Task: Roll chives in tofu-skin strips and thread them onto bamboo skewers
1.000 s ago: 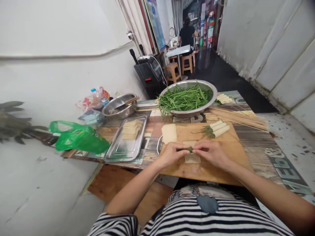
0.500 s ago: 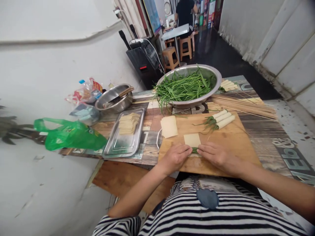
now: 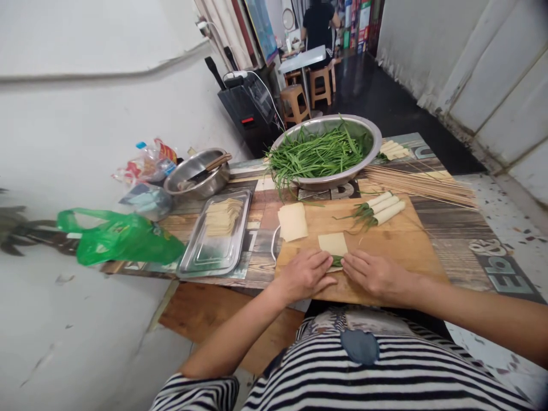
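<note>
A small bundle of green chives (image 3: 337, 261) lies across a pale tofu skin sheet (image 3: 333, 244) near the front of the wooden cutting board (image 3: 398, 257). My left hand (image 3: 306, 274) grips the bundle's left end, its thumb held apart at the front edge of the sheet. From the other side, the fingers of my right hand (image 3: 370, 274) press together over the right end. Only the middle of the bundle shows between my fingertips. Several finished rolls (image 3: 381, 208) with green ends lie at the board's back right. A stack of tofu skin sheets (image 3: 293, 221) rests at its left edge.
Behind the board stands a large metal basin (image 3: 372, 128) heaped with chives. Bamboo skewers (image 3: 423, 185) lie to its right. Leftward are a metal tray (image 3: 209, 261) of sliced sheets, a bowl (image 3: 216, 182) holding a knife, and a green bag (image 3: 128, 237). A person (image 3: 318, 25) sits far back.
My left thumb has spread away from the fingers, toward the sheet's front edge. The bundle stays between both hands, and the whole view has shifted slightly.
</note>
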{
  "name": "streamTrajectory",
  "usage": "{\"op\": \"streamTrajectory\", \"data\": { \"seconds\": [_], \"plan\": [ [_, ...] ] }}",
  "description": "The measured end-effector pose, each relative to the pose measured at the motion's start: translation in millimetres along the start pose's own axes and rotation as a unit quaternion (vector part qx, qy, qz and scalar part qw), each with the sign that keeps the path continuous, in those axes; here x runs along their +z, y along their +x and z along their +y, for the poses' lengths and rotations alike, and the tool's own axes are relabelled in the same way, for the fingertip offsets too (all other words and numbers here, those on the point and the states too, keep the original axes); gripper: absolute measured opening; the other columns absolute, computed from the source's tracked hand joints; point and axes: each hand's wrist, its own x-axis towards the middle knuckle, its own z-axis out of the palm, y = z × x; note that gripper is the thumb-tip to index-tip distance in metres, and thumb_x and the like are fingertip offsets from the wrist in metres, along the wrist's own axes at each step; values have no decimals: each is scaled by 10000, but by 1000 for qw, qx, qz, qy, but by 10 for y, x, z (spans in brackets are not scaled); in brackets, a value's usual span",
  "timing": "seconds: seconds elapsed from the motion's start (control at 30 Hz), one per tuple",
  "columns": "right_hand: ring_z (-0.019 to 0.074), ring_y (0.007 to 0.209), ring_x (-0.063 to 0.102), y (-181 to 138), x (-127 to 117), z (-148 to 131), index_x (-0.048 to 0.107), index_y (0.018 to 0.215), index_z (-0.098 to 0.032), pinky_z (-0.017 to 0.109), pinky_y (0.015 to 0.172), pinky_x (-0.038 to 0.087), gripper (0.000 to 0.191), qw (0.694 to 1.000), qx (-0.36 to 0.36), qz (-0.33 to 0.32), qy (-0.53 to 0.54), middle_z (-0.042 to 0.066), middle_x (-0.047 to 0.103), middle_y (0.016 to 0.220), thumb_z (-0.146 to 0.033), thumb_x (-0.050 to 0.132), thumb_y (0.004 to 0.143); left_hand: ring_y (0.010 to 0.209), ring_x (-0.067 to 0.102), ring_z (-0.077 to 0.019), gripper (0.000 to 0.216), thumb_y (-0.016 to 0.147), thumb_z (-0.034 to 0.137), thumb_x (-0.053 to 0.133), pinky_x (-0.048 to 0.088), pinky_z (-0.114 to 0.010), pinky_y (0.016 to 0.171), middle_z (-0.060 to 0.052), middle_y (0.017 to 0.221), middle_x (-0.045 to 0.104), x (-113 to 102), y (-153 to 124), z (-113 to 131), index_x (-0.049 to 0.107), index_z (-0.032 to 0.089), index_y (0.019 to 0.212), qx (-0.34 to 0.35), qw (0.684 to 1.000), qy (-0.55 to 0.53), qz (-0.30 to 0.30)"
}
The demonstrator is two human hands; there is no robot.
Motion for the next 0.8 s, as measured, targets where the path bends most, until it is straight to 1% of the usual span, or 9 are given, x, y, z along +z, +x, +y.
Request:
{"op": "streamTrajectory", "data": {
  "seconds": [0.1, 0.23, 0.3, 0.4, 0.47, 0.53, 0.63, 0.7, 0.8],
  "plan": [
    [204, 831, 618, 33, -11, 9, 683, 918, -87, 343, 718, 532, 343, 999, 36, 12, 18, 144, 671, 882, -106, 343, 962, 979, 599, -247, 310, 925, 405, 541, 463, -397, 873, -143, 1073, 670, 47, 11, 22, 648, 169, 1095, -7, 1000, 6, 23],
    [182, 779, 598, 81, -40, -35, 681, 846, -129, 315, 693, 518, 313, 989, 132, 42, 57, 107, 662, 862, -162, 397, 971, 847, 593, -201, 264, 982, 294, 441, 414, -362, 803, -103, 966, 701, 36, 64, 80, 677, 179, 1003, -35, 998, 13, 56],
    [192, 806, 596, 93, -36, -63, 683, 871, -138, 327, 710, 518, 281, 984, 156, 54, 72, 107, 658, 882, -213, 430, 969, 830, 589, -192, 258, 978, 286, 452, 391, -353, 789, -93, 947, 708, 2, 88, 116, 689, 185, 967, -46, 996, 10, 72],
    [198, 798, 584, 109, -4, -69, 674, 848, -167, 334, 699, 502, 291, 976, 180, 45, 116, 95, 646, 845, -272, 434, 974, 859, 595, -200, 218, 957, 280, 502, 371, -361, 809, -83, 946, 718, -30, 106, 141, 706, 204, 936, -60, 994, -15, 92],
    [182, 747, 568, 125, 26, -40, 647, 767, -178, 318, 676, 480, 312, 957, 225, 40, 180, 71, 628, 772, -287, 441, 974, 881, 600, -213, 195, 941, 283, 532, 365, -380, 841, -77, 940, 725, -25, 105, 132, 717, 220, 928, -70, 991, -43, 104],
    [163, 697, 552, 144, 54, 6, 615, 706, -176, 296, 644, 457, 315, 924, 285, 39, 254, 48, 607, 717, -324, 487, 953, 887, 604, -219, 195, 939, 289, 536, 374, -386, 851, -76, 941, 729, -7, 100, 110, 722, 231, 947, -76, 989, -67, 109],
    [139, 623, 529, 166, 93, 80, 586, 656, -169, 263, 584, 416, 330, 875, 351, 32, 333, 24, 584, 663, -376, 544, 909, 837, 604, -211, 242, 960, 280, 488, 400, -363, 791, -86, 907, 727, 13, 88, 73, 701, 219, 1059, -68, 991, -60, 102],
    [132, 595, 513, 176, 112, 118, 575, 627, -165, 254, 565, 391, 345, 858, 370, 25, 355, 19, 574, 646, -381, 545, 894, 808, 597, -204, 277, 975, 264, 448, 401, -348, 750, -89, 873, 723, 13, 79, 53, 676, 205, 1119, -44, 994, -32, 92],
    [133, 605, 510, 192, 117, 157, 578, 611, -161, 254, 572, 376, 319, 847, 386, -4, 366, 25, 581, 666, -353, 558, 865, 783, 583, -181, 273, 980, 234, 432, 402, -324, 721, -78, 875, 720, 10, 72, 31, 676, 204, 1099, 1, 995, -6, 97]
  ]
}}
